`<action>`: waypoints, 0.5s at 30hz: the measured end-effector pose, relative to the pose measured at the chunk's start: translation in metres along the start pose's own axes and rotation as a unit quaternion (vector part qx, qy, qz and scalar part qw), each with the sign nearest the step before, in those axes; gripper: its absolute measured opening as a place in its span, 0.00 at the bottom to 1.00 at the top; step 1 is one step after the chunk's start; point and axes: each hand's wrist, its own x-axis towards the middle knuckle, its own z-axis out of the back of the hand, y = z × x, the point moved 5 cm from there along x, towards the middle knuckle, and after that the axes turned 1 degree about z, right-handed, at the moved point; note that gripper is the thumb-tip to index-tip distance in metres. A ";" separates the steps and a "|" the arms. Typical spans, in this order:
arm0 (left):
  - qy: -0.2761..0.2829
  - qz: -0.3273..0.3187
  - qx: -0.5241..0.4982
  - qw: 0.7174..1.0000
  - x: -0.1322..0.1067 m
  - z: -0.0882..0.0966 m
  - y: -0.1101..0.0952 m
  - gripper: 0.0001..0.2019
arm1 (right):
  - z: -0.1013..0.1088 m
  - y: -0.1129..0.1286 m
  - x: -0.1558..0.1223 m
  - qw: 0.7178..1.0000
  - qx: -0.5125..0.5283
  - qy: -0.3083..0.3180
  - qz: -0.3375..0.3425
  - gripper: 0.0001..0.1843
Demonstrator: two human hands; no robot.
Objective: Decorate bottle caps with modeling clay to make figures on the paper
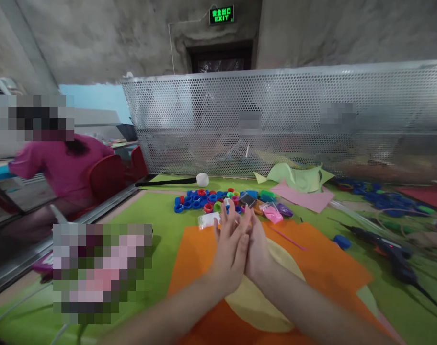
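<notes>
My left hand (227, 261) and my right hand (258, 251) are pressed palm to palm, with fingers stretched up and forward. Anything between the palms is hidden. Both hands are over a pale yellow round sheet (272, 311) that lies on an orange sheet (200, 268). Just beyond the fingertips are a small white packet (208, 220), a pink packet (273, 214) and a purple packet (285, 209). Several blue, red and green bottle caps (193, 202) lie in a cluster behind the hands.
A black stick with a white ball (202, 180) lies at the back. Pink paper (312, 197) and a hot glue gun (391, 251) are to the right; more blue caps (380, 197) lie behind. A perforated metal screen (218, 124) borders the table. A person in pink (67, 163) sits left.
</notes>
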 end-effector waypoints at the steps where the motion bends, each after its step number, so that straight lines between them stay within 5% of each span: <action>1: 0.001 -0.006 0.016 1.000 0.002 0.001 0.000 0.23 | -0.004 0.003 -0.003 1.000 -0.001 -0.001 -0.011 0.23; 8: 0.036 -0.145 0.070 0.986 0.002 0.006 -0.012 0.25 | -0.003 0.030 -0.004 0.996 -0.024 -0.069 -0.049 0.26; 15: 0.115 -0.312 0.040 0.942 -0.022 -0.013 -0.022 0.37 | 0.008 0.043 0.016 0.994 -0.069 -0.076 -0.030 0.32</action>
